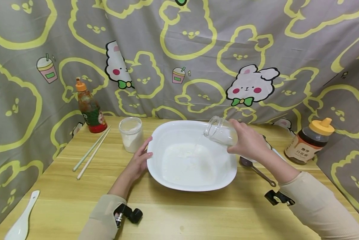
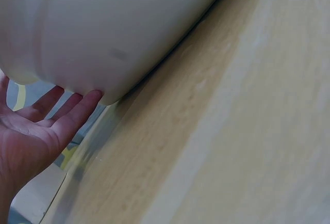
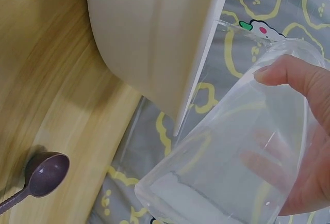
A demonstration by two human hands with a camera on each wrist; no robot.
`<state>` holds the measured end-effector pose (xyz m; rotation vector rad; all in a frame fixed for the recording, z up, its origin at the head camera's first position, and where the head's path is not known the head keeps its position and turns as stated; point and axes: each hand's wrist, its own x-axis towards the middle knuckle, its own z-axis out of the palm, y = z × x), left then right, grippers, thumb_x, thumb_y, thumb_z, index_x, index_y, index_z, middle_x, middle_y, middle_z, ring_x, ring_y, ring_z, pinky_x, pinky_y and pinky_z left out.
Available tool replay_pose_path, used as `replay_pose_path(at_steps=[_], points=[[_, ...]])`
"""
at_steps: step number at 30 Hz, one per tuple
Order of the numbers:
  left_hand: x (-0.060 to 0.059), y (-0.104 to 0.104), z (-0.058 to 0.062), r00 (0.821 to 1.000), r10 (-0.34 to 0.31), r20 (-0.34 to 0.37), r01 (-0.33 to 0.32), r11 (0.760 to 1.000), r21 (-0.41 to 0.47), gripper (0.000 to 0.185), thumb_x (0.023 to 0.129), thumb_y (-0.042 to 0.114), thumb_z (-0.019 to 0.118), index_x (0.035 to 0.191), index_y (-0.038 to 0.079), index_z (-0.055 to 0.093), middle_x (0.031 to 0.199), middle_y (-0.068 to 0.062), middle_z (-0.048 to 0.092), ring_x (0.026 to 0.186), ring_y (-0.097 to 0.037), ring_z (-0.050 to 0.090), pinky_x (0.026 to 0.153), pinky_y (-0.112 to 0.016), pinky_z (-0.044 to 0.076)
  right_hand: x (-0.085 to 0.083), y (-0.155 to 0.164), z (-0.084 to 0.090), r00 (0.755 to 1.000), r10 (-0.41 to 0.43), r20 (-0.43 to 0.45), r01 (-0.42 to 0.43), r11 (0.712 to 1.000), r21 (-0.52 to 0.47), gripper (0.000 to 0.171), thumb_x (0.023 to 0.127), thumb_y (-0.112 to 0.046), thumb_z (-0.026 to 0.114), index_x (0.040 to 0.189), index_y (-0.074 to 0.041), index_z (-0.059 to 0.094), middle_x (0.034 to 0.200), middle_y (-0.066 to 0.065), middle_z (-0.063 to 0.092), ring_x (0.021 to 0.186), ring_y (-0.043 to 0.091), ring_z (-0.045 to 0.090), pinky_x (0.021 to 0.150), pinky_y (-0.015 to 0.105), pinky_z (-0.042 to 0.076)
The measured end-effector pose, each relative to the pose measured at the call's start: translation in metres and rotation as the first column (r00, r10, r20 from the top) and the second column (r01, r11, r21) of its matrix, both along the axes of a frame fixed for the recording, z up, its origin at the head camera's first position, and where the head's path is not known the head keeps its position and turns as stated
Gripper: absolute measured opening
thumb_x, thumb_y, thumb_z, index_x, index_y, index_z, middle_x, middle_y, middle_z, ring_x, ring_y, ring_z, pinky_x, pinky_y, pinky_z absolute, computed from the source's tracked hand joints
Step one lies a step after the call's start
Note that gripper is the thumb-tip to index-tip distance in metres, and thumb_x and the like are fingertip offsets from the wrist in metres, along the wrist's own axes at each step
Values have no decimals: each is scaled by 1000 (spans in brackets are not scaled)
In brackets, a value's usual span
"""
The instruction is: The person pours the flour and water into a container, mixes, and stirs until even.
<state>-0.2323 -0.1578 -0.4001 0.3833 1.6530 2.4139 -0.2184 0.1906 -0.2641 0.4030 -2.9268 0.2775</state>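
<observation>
Holding a clear jar (image 1: 223,132) tilted over the 2 o'clock side of my white basin (image 1: 191,187) — right hand (image 1: 249,140) wrapped round it. Left hand (image 1: 138,162)'s spread, fingertips touching the basin at 9 — brown measuring spoon (image 1: 258,172) just outside 3.

We take this for a home-like cooking corner. The wood-grain worktop (image 1: 173,216) carries kitchen goods: a red sauce bottle (image 1: 91,111) at the far left corner, a pair of chopsticks (image 1: 94,154) near the left edge, a white spoon (image 1: 19,228) towards the near left corner, a jar of something white (image 1: 132,137) and a white basin (image 1: 179,130) nearer the far edge, and a yellow-capped brown bottle (image 1: 306,143) by the right edge. Grey cloth (image 1: 149,36) with cartoon rabbits hangs round the far, left and right edges, so we cannot tell what room lies beyond.
</observation>
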Motion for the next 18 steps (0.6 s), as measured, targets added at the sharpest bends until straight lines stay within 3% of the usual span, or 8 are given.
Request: replay_pose_path(at_steps=[10,18], points=[[0,0,0,1000,-2,-1,2,1000,-4,65,81,5,46,139,16,18,131,-23,24,100,-30,45,72,-37,47,1,1,0,1000,-3,1,3,1000,-6,90,56,-25,73,132,-6,27,111,23,45,82,35,49,50,42,41],[0,0,-1,1000,1,4,-1,1000,-8,65,81,6,47,138,16,18,132,-22,24,101,-30,45,73,-38,47,1,4,-1,1000,-1,1,1,1000,-10,89,56,-24,72,131,-6,27,112,22,45,85,36,48,55,47,42]])
